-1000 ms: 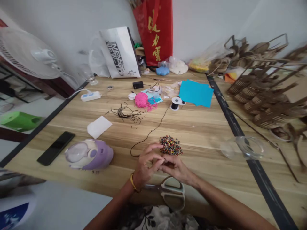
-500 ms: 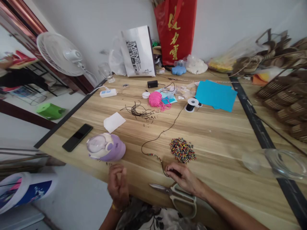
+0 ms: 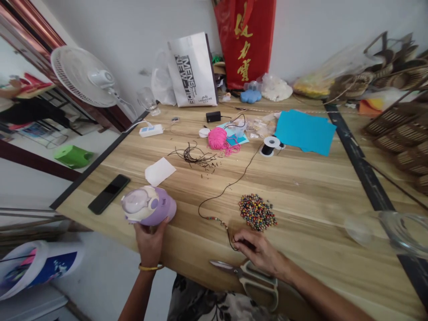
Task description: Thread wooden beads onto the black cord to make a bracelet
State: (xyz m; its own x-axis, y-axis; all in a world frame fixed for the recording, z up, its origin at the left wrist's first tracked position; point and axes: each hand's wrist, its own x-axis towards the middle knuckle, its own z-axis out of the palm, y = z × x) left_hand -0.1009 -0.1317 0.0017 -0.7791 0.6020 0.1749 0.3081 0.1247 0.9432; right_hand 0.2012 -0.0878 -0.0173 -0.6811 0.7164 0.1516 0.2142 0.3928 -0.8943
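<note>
My left hand [image 3: 150, 243] is wrapped round the near side of a purple and white lidded bottle [image 3: 162, 205] at the table's front left. Between the fingertips of my right hand [image 3: 256, 249] is the end of a thin black cord [image 3: 230, 240]. Several small coloured beads [image 3: 217, 219] are threaded on that cord. From there it curves back to a white spool [image 3: 269, 146] wound with black cord. Just beyond my right hand lies a heap of multicoloured beads [image 3: 257, 211]. Scissors [image 3: 247, 276] with pale handles rest partly beneath my right wrist.
A black phone [image 3: 109, 194] and a white paper [image 3: 159, 171] lie near the bottle. Cut black cords [image 3: 192, 156], a pink yarn ball [image 3: 217, 138] and blue sheets [image 3: 304, 131] are farther back. Clear glassware [image 3: 401, 229] stands at the right, bags [image 3: 194, 71] along the wall.
My left hand has moved forward and left from the table's edge and taken hold of the bottle. My right hand stays at the cord's end. The view has shifted slightly.
</note>
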